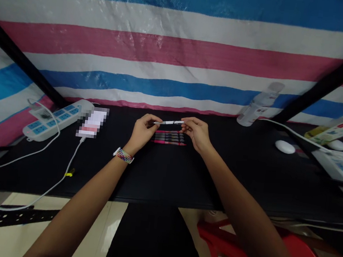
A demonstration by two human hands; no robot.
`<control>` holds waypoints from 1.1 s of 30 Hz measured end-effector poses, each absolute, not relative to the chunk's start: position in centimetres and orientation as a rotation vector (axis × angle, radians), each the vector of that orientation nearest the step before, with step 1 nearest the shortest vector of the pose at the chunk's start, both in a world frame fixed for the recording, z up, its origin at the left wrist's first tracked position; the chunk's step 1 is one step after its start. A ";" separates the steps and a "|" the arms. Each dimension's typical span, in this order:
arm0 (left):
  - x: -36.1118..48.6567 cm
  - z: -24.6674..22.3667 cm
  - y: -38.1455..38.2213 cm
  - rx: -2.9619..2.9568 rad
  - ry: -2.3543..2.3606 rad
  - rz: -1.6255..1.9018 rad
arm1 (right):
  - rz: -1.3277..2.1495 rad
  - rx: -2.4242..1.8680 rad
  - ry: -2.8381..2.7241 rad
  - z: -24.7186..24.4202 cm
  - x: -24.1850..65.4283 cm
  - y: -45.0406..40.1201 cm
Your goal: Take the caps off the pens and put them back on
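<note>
A white pen (172,122) is held level between my two hands, just above the black table (166,177). My left hand (144,131) pinches its thin tip end, with fingers closed. At the other end, my right hand (197,133) grips it between thumb and fingers. Beneath the pen lies a row of several pens (169,138), dark and clear with pink or red parts, set side by side. My fingers partly cover the ends of that row. A patterned woven band with a pale edge is on my left wrist.
Left are a white power strip (61,118), a phone (94,121) with a charging cable and a yellow tag (70,173). Right are a clear bottle (259,105), a white oval object (285,147), another power strip (340,172) and a yellowish bottle (329,132). A red stool (238,251) stands below.
</note>
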State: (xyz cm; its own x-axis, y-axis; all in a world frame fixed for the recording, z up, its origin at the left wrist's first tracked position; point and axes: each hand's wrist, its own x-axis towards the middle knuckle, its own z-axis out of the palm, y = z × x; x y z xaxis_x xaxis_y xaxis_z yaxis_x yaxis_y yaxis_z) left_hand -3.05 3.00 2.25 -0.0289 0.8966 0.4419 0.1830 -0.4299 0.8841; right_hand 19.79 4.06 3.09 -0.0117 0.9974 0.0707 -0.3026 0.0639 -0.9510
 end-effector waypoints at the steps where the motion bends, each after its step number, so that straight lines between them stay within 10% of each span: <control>1: -3.1 2.3 3.0 1.628 1.145 1.513 | 1.306 -0.924 -1.029 3.1 19.8 4.0; 33: -2.8 2.8 2.6 1.517 1.108 1.555 | 1.657 -0.683 -0.839 3.5 19.5 3.5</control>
